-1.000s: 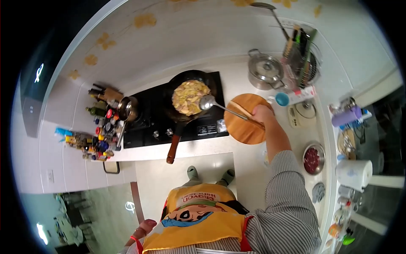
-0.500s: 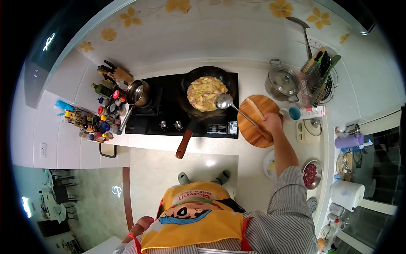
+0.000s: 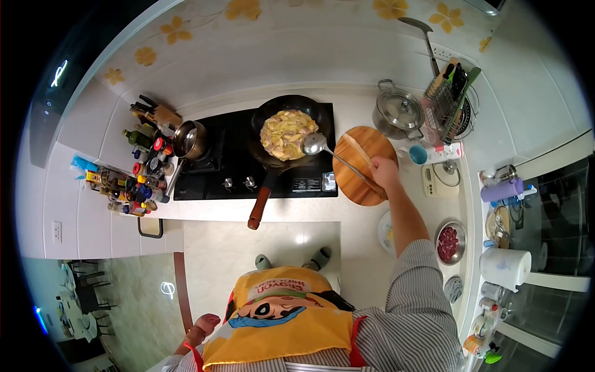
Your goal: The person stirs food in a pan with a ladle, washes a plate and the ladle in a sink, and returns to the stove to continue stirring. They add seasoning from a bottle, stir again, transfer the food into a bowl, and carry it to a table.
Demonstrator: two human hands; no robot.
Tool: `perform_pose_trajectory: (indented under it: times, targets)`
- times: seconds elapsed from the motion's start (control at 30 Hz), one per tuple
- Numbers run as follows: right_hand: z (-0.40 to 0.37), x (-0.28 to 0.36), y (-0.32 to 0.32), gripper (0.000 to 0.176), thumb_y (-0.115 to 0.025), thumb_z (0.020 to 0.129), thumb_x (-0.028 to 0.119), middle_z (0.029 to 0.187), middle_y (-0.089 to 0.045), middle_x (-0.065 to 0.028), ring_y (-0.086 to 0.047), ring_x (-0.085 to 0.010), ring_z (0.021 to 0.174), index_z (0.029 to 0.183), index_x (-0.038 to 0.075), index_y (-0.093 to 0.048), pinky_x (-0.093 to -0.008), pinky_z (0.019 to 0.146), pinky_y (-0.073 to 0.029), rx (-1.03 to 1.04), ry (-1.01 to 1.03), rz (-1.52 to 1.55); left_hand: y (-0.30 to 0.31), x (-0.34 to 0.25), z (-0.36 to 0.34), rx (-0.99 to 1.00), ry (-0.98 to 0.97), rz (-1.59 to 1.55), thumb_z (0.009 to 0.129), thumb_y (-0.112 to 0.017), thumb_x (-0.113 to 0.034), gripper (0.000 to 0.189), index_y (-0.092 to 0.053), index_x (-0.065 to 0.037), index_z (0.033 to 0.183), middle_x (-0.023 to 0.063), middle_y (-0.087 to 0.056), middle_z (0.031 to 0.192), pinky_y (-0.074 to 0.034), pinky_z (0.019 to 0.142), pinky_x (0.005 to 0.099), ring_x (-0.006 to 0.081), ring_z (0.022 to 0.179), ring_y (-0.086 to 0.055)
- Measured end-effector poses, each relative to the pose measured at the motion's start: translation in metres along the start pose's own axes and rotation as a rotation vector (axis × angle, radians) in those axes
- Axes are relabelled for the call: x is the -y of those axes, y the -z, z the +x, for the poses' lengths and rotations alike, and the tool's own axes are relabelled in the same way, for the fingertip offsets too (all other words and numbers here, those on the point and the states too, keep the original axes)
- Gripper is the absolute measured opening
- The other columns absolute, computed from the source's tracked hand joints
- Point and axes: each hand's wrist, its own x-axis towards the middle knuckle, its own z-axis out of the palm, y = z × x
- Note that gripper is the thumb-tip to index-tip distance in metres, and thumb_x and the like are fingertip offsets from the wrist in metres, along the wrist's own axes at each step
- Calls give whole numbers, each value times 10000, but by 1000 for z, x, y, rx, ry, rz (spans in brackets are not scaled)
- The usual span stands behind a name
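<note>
My right hand (image 3: pixel 385 172) is over the right side of the round wooden board (image 3: pixel 362 186), its fingers closed round the end of a pale wooden utensil (image 3: pixel 357 149). A metal ladle (image 3: pixel 314 144) has its bowl at the right rim of the black wok (image 3: pixel 319 115), and its handle crosses the board below my hand. Pale, yellowish food pieces (image 3: pixel 286 135) lie in the wok, which sits on the black stove (image 3: pixel 217 186). Low beside the yellow apron, my left hand (image 3: pixel 207 323) hangs with curled fingers and nothing visible in it.
A small saucepan (image 3: pixel 189 141) stands left of the wok, near bottles and jars (image 3: pixel 133 186). Behind the board are a lidded pot (image 3: pixel 400 111) and a utensil rack (image 3: pixel 452 111). Rightward stand a teal-lined cup (image 3: pixel 419 154) and a metal bowl of red meat (image 3: pixel 449 243).
The camera view has shifted, so the stove and counter appear further left. My right hand stays closed on the wooden utensil over the board. The ladle still rests across board and wok.
</note>
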Motion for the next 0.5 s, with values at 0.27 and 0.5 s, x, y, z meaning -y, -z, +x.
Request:
perform_pose_trajectory:
  times: [0.27,0.5]
  targets:
    - [9,15,-7,149,-641,909,205,1065,-681,-171,-647,-413,974,976,77,-674,-503,827,-532,-205,136,-12,-7,27,8,-1,-132,-207,956,-633,-328,334,-749,-49,1100,154,-754,1049,-548,877,362,262,981,-701]
    - [18,15,-22,233,-680,905,174,1110,-688,-151,-656,-382,1015,1102,50,-677,-463,863,-540,-434,188,-126,-5,17,5,173,-459,-369,933,-629,-309,348,-740,-32,1113,159,-741,1131,-534,928,363,279,1065,-688]
